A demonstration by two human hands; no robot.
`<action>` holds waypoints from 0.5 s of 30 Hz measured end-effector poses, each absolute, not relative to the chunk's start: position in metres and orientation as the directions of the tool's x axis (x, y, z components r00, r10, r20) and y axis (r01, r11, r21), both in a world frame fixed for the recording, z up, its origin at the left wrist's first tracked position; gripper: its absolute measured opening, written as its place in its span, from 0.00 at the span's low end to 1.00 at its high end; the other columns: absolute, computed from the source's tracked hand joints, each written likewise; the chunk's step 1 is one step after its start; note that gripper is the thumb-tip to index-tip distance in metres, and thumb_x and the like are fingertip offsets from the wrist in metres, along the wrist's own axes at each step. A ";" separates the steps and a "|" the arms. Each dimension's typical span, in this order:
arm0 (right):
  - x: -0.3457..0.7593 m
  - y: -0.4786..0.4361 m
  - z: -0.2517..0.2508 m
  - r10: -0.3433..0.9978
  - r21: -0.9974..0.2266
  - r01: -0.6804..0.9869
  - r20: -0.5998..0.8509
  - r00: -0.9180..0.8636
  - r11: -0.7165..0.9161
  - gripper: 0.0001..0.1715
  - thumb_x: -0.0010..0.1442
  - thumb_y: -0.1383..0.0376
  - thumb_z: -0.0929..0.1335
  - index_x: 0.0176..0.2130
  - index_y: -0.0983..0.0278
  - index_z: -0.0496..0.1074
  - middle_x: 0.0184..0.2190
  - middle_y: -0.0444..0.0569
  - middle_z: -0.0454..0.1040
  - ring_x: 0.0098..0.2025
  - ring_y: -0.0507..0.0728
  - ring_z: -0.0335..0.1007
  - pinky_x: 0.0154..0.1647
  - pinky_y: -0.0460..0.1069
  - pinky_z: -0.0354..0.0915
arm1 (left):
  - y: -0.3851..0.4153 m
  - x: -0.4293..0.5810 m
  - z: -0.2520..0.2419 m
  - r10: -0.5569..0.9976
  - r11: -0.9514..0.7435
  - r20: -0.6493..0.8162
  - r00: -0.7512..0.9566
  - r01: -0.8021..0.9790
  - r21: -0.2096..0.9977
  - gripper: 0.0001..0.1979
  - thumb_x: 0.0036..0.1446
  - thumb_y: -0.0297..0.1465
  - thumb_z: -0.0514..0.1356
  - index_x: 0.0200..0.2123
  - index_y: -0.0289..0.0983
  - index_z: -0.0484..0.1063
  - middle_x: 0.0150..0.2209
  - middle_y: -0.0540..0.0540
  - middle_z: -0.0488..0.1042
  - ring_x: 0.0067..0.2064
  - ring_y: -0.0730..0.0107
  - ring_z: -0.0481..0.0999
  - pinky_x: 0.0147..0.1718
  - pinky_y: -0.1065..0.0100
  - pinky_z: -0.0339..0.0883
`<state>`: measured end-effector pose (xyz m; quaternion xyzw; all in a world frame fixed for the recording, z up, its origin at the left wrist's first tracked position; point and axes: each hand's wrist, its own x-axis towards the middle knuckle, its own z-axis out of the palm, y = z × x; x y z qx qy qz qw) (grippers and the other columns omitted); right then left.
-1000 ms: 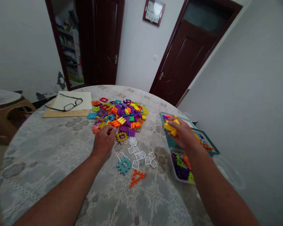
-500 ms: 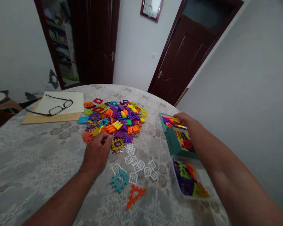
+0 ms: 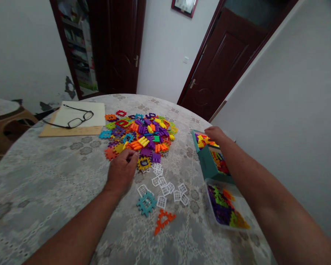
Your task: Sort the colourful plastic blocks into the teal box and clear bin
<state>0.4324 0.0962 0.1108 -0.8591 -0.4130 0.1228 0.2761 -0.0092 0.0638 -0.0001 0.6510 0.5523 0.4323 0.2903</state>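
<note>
My left hand (image 3: 121, 169) rests on the table at the near edge of a heap of plastic building pieces (image 3: 146, 151), its fingers curled. Beside its thumb lies a yellow toothed square piece (image 3: 144, 163). Whether anything is inside the curled fingers is hidden. My right hand (image 3: 215, 134) is over the far green box tray (image 3: 195, 141), where yellow, orange and purple blocks (image 3: 202, 141) lie. Its fingertips are blurred and partly hidden. My right forearm passes over a second green box (image 3: 208, 163) with coloured pieces in it.
A clear plastic tub (image 3: 213, 215) of purple, green and orange pieces stands at the right. White window pieces (image 3: 165, 189), a teal toothed piece (image 3: 146, 203) and an orange triangle piece (image 3: 164, 220) lie mid-table. Glasses (image 3: 75, 122) rest on papers (image 3: 55, 131) at the left.
The camera view has turned, so everything sits a little further right and higher. More yellow shows among the blocks in the far tray below my right hand. My left hand stays by the heap.
</note>
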 end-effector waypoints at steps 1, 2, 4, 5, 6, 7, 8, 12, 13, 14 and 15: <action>0.424 0.096 0.110 0.788 -0.586 0.647 0.023 0.616 -0.489 0.11 0.68 0.65 0.74 0.49 0.68 0.78 0.42 0.53 0.80 0.41 0.57 0.79 0.43 0.51 0.77 | 0.063 -0.009 0.000 0.969 -0.225 0.247 0.015 0.468 0.855 0.15 0.66 0.43 0.57 0.35 0.40 0.77 0.34 0.49 0.80 0.36 0.64 0.77 0.38 0.66 0.65; 0.415 0.096 0.110 0.804 -0.600 0.653 0.026 0.595 -0.463 0.07 0.66 0.68 0.74 0.46 0.68 0.79 0.38 0.51 0.80 0.38 0.56 0.78 0.39 0.49 0.75 | 0.063 -0.008 0.000 0.967 -0.231 0.253 0.017 0.468 0.853 0.14 0.66 0.42 0.57 0.35 0.40 0.77 0.34 0.49 0.80 0.36 0.64 0.77 0.38 0.66 0.65; 0.389 0.092 0.106 0.851 -0.632 0.665 0.018 0.525 -0.397 0.06 0.63 0.71 0.75 0.42 0.66 0.81 0.33 0.48 0.79 0.33 0.54 0.76 0.36 0.47 0.73 | 0.063 -0.008 -0.001 0.964 -0.248 0.266 0.027 0.466 0.849 0.14 0.66 0.41 0.57 0.34 0.40 0.76 0.33 0.49 0.79 0.36 0.64 0.76 0.38 0.66 0.65; 0.374 0.089 0.103 0.887 -0.641 0.683 0.005 0.462 -0.352 0.07 0.61 0.72 0.75 0.42 0.65 0.82 0.32 0.48 0.79 0.32 0.53 0.76 0.35 0.47 0.73 | 0.063 -0.008 -0.001 0.961 -0.258 0.273 0.034 0.464 0.847 0.14 0.66 0.41 0.57 0.34 0.40 0.76 0.33 0.49 0.79 0.35 0.64 0.76 0.38 0.66 0.64; 0.358 0.086 0.100 0.926 -0.636 0.713 -0.007 0.377 -0.295 0.08 0.60 0.71 0.76 0.42 0.64 0.82 0.34 0.48 0.80 0.32 0.53 0.75 0.36 0.47 0.73 | 0.063 -0.007 -0.002 0.959 -0.266 0.280 0.041 0.463 0.845 0.14 0.66 0.41 0.57 0.34 0.40 0.76 0.32 0.49 0.79 0.35 0.64 0.76 0.38 0.66 0.64; 0.340 0.082 0.095 0.960 -0.614 0.756 -0.012 0.278 -0.227 0.11 0.59 0.71 0.76 0.44 0.63 0.83 0.36 0.49 0.82 0.32 0.54 0.76 0.38 0.48 0.74 | 0.063 -0.007 -0.003 0.958 -0.272 0.284 0.046 0.464 0.843 0.14 0.66 0.41 0.56 0.33 0.40 0.75 0.32 0.49 0.78 0.35 0.64 0.76 0.38 0.66 0.64; 0.323 0.079 0.089 0.986 -0.565 0.813 -0.008 0.169 -0.144 0.14 0.59 0.71 0.76 0.46 0.62 0.83 0.41 0.50 0.83 0.35 0.55 0.77 0.42 0.50 0.74 | 0.063 -0.007 -0.003 0.957 -0.277 0.286 0.052 0.466 0.840 0.14 0.66 0.41 0.56 0.33 0.40 0.75 0.31 0.49 0.78 0.35 0.64 0.75 0.37 0.66 0.64; 0.258 0.071 0.062 0.995 -0.230 0.968 0.047 -0.088 0.096 0.28 0.63 0.68 0.74 0.62 0.60 0.77 0.58 0.57 0.78 0.55 0.64 0.76 0.60 0.55 0.68 | 0.063 -0.008 -0.005 0.956 -0.279 0.288 0.055 0.469 0.838 0.14 0.66 0.40 0.56 0.33 0.40 0.75 0.31 0.50 0.77 0.35 0.65 0.75 0.37 0.67 0.64; 0.246 0.071 0.055 0.993 -0.161 0.980 0.044 -0.114 0.119 0.31 0.65 0.67 0.73 0.65 0.61 0.74 0.61 0.58 0.76 0.59 0.65 0.74 0.63 0.55 0.66 | 0.063 -0.008 -0.005 0.955 -0.283 0.292 0.054 0.466 0.838 0.14 0.66 0.40 0.56 0.33 0.40 0.75 0.31 0.49 0.77 0.35 0.65 0.75 0.37 0.67 0.64; 0.235 0.071 0.048 0.991 -0.109 0.985 0.035 -0.131 0.135 0.32 0.66 0.67 0.71 0.68 0.61 0.72 0.63 0.58 0.75 0.63 0.66 0.71 0.65 0.55 0.64 | 0.063 -0.008 -0.006 0.953 -0.289 0.299 0.053 0.464 0.838 0.14 0.66 0.40 0.56 0.33 0.40 0.75 0.31 0.49 0.77 0.35 0.65 0.75 0.37 0.67 0.64; 0.227 0.071 0.043 0.989 -0.072 0.987 0.024 -0.143 0.144 0.34 0.66 0.67 0.70 0.70 0.62 0.69 0.64 0.59 0.73 0.65 0.66 0.69 0.67 0.56 0.62 | 0.063 -0.008 -0.006 0.950 -0.297 0.308 0.053 0.461 0.836 0.13 0.66 0.40 0.56 0.33 0.40 0.74 0.31 0.49 0.77 0.35 0.65 0.75 0.37 0.67 0.64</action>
